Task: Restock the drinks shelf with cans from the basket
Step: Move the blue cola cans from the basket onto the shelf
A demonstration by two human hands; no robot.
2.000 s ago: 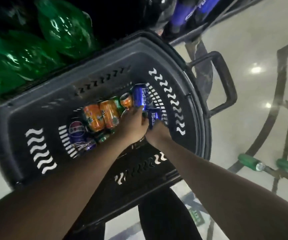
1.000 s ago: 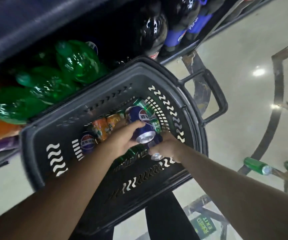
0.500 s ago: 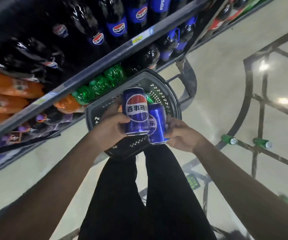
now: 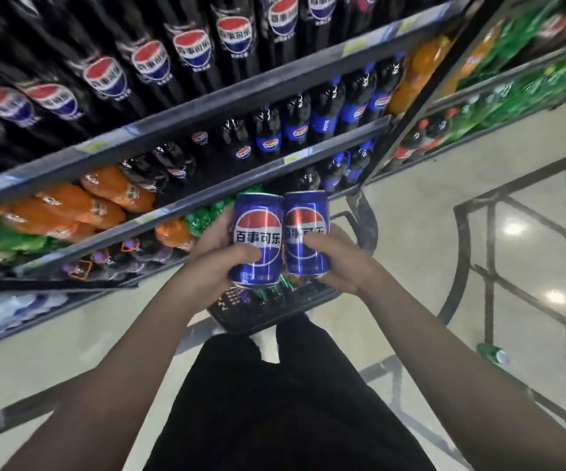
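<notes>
The left hand [image 4: 218, 258] grips a blue Pepsi can [image 4: 258, 241] upright, thumb curled across the lower front of the label and the fingers wrapped round the far side. The right hand [image 4: 339, 263] grips a second blue Pepsi can [image 4: 306, 234] the same way, its thumb lying over the logo from the right. The two cans stand side by side, touching or all but touching, both raised in front of the drinks shelf [image 4: 207, 112] and level with its lower rails. Directly beneath them the dark basket [image 4: 268, 314] sits on the pale floor [image 4: 410, 232], only its near wall and a few green cans inside showing under the hands. Two seconds ago both hands were down inside the basket among orange, green and blue cans; one second ago the left hand had lifted a can clear while the right was still closing on another at the basket's edge; half a second ago both cans were already up, the right one set lower and partly behind the left. Now they are level, and the view has tilted upward, so that rows of dark Pepsi bottles [image 4: 268, 130], orange bottles [image 4: 71, 205] and green bottles [image 4: 207, 217] fill the shelves above. A green can [image 4: 492, 353] lies on the floor well apart to the right.
</notes>
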